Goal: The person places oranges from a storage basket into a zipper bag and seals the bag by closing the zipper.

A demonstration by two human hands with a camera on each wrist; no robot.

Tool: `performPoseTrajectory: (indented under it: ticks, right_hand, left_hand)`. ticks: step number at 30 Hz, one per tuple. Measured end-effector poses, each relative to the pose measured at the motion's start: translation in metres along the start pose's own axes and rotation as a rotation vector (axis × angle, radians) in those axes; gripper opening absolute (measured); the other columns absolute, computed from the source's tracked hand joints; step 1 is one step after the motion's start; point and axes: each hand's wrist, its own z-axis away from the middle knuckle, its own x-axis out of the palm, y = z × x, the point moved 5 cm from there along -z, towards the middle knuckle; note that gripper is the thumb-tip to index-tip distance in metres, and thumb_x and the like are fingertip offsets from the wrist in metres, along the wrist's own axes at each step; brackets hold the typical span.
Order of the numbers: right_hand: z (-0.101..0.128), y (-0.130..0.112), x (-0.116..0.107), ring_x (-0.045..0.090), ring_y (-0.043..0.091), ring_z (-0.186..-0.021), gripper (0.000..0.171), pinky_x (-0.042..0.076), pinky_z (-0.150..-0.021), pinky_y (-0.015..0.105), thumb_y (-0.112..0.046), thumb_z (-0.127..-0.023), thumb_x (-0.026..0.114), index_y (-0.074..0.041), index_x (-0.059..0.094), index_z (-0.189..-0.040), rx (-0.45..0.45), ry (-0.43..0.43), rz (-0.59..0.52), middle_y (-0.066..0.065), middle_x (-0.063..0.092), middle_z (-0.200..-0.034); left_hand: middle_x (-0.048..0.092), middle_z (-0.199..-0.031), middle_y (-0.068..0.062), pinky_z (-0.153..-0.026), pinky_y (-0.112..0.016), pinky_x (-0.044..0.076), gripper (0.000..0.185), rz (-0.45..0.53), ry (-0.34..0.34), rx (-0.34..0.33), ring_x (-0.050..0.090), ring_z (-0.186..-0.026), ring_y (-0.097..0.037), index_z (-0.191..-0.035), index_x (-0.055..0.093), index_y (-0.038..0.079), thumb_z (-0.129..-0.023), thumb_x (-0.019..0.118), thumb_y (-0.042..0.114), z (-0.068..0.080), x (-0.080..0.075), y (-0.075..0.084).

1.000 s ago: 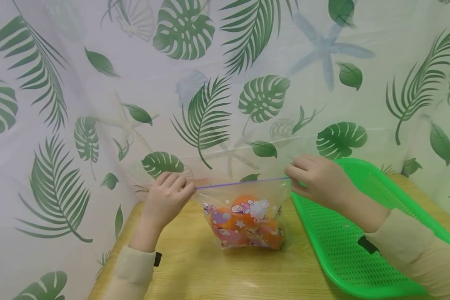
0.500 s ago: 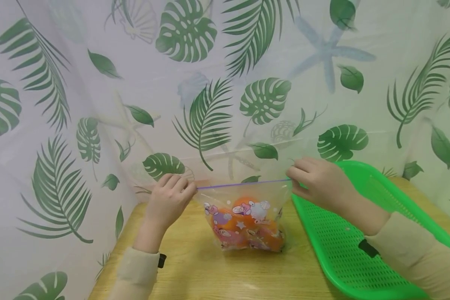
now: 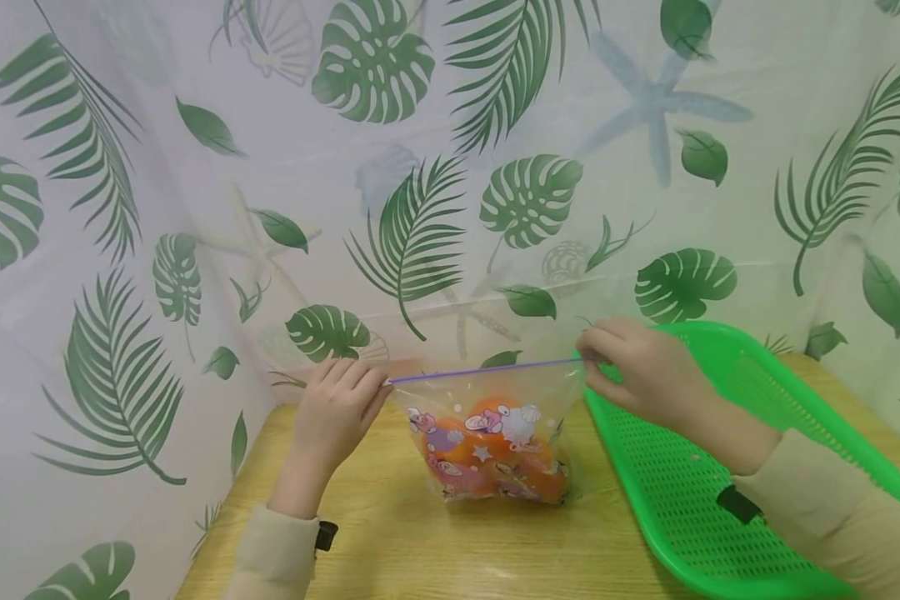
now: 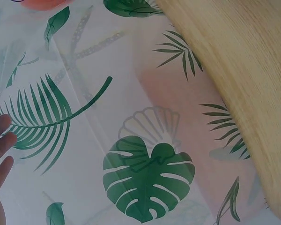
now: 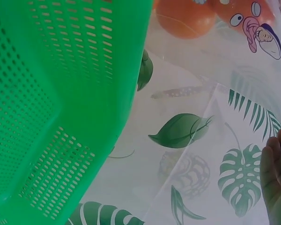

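Two hands hold one clear zip bag (image 3: 487,433) by its top corners. The left hand (image 3: 335,411) pinches the corner at 9 o'clock, and the right hand (image 3: 640,369) pinches the corner at 3 o'clock, so the purple zip line (image 3: 483,372) is pulled straight between them. The bag stands on the wooden table (image 3: 420,542) and has oranges (image 3: 495,412) inside. At 4 o'clock from the bag lies a green basket (image 3: 682,500). A leaf curtain (image 3: 420,167) hangs behind at 12 o'clock.

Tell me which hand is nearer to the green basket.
Right. The right hand pinches the zip bag just above the green basket rim; the left hand pinches the bag's far corner.
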Motion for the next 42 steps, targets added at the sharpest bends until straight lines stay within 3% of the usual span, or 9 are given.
performPoseTrajectory:
  ticks: [4, 8, 14, 20, 26, 31, 34, 37, 42]
  right_hand:
    - [0.003, 0.003, 0.005, 0.06, 0.007, -0.074, 0.017, 0.055, -0.063, 0.026, -0.003, -0.082, 0.077, -0.014, 0.07, -0.092, 0.105, -0.056, -0.102, -0.005, 0.067, -0.085]
    - [0.007, 0.005, 0.011, 0.061, 0.007, -0.077, 0.013, 0.057, -0.066, 0.027, -0.012, -0.09, 0.079, -0.011, 0.071, -0.101, 0.272, -0.169, -0.226, -0.001, 0.072, -0.093]
    - [0.018, 0.008, 0.025, 0.063, 0.007, -0.076, 0.043, 0.057, -0.069, 0.027, -0.033, -0.097, 0.077, -0.003, 0.066, -0.125, 0.518, -0.385, -0.361, 0.014, 0.074, -0.118]
    - [0.027, 0.009, 0.036, 0.063, 0.008, -0.073, 0.063, 0.056, -0.069, 0.026, -0.04, -0.094, 0.079, 0.002, 0.058, -0.138, 0.611, -0.47, -0.433, 0.021, 0.068, -0.133]
    - [0.03, 0.008, 0.041, 0.066, 0.009, -0.073, 0.065, 0.056, -0.068, 0.027, -0.042, -0.096, 0.077, 0.002, 0.057, -0.141, 0.63, -0.516, -0.46, 0.023, 0.066, -0.138]
    - [0.032, 0.008, 0.043, 0.058, 0.011, -0.061, 0.063, 0.05, -0.057, 0.027, -0.043, -0.099, 0.073, 0.0, 0.058, -0.142, 0.656, -0.527, -0.493, 0.017, 0.071, -0.122]
    - [0.032, 0.009, 0.045, 0.057, 0.011, -0.065, 0.065, 0.049, -0.058, 0.028, -0.043, -0.1, 0.072, 0.002, 0.057, -0.144, 0.671, -0.53, -0.482, 0.019, 0.072, -0.122]
    - [0.032, 0.009, 0.047, 0.066, 0.012, -0.076, 0.071, 0.053, -0.065, 0.029, -0.044, -0.101, 0.069, 0.008, 0.054, -0.147, 0.691, -0.538, -0.466, 0.028, 0.066, -0.137]
    - [0.033, 0.009, 0.048, 0.072, 0.016, -0.087, 0.073, 0.058, -0.074, 0.032, -0.046, -0.103, 0.065, 0.011, 0.053, -0.147, 0.728, -0.541, -0.474, 0.034, 0.056, -0.149]
  left_hand:
    - [0.076, -0.093, -0.005, -0.092, -0.05, 0.059, 0.014, 0.044, 0.009, -0.048, 0.072, -0.089, -0.029, -0.098, 0.072, 0.01, -0.095, 0.077, 0.023, 0.003, 0.0, 0.001]
    - [0.075, -0.091, -0.004, -0.079, -0.043, 0.058, 0.014, 0.096, 0.017, -0.122, 0.07, -0.084, -0.026, -0.097, 0.072, 0.01, -0.092, 0.081, 0.02, 0.006, 0.002, 0.001]
    - [0.076, -0.093, -0.007, -0.079, -0.041, 0.06, 0.013, 0.206, 0.001, -0.262, 0.072, -0.085, -0.024, -0.102, 0.072, 0.006, -0.095, 0.078, 0.015, 0.011, 0.012, 0.003]
    - [0.075, -0.1, -0.012, -0.078, -0.043, 0.061, 0.017, 0.333, -0.03, -0.387, 0.072, -0.089, -0.027, -0.112, 0.069, 0.002, -0.101, 0.07, 0.016, 0.019, 0.022, 0.005]
    - [0.074, -0.107, -0.015, -0.083, -0.05, 0.06, 0.032, 0.478, -0.146, -0.506, 0.072, -0.099, -0.032, -0.123, 0.067, 0.003, -0.109, 0.052, 0.028, 0.033, 0.03, 0.011]
    - [0.073, -0.111, -0.013, -0.098, -0.055, 0.058, 0.038, 0.629, -0.261, -0.549, 0.071, -0.11, -0.034, -0.12, 0.065, 0.004, -0.112, 0.046, 0.037, 0.045, 0.04, 0.018]
    - [0.072, -0.121, -0.013, -0.104, -0.058, 0.054, 0.039, 0.707, -0.39, -0.568, 0.068, -0.119, -0.036, -0.125, 0.064, 0.006, -0.111, 0.051, 0.039, 0.052, 0.049, 0.024]
    - [0.07, -0.132, -0.014, -0.109, -0.059, 0.052, 0.046, 0.744, -0.507, -0.567, 0.065, -0.128, -0.037, -0.137, 0.061, 0.007, -0.106, 0.061, 0.041, 0.057, 0.056, 0.032]
    - [0.07, -0.135, -0.012, -0.11, -0.057, 0.053, 0.055, 0.76, -0.55, -0.555, 0.067, -0.129, -0.036, -0.139, 0.06, 0.012, -0.096, 0.077, 0.04, 0.057, 0.062, 0.039]
